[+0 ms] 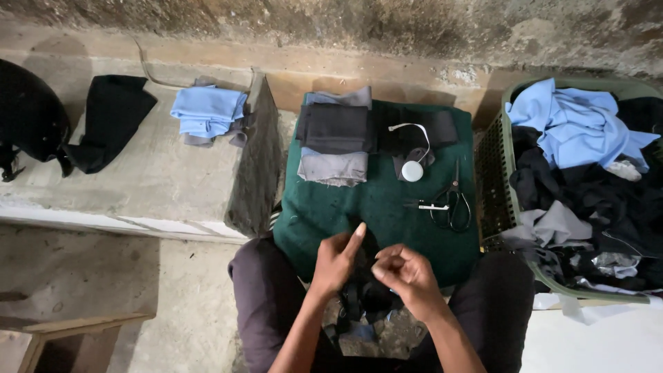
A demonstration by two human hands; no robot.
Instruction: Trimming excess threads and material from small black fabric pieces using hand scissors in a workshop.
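My left hand point(336, 259) and my right hand point(407, 271) meet over a small black piece of cloth point(364, 293) at the near edge of a green cloth-covered board point(376, 207). Both hands pinch the black cloth between fingers and thumb, the left forefinger pointing up. On the board lie a stack of folded black and grey fabric pieces point(335, 135), a round white tape measure point(412, 170) with its tape looped out, black scissors point(452, 204) and a small white-handled tool point(427, 205).
A green plastic basket point(498, 173) at the right holds several blue, black and grey garments. On the concrete ledge point(159, 173) at the left lie folded light-blue cloth point(207, 110) and black cloth point(110, 117). My knees flank the board.
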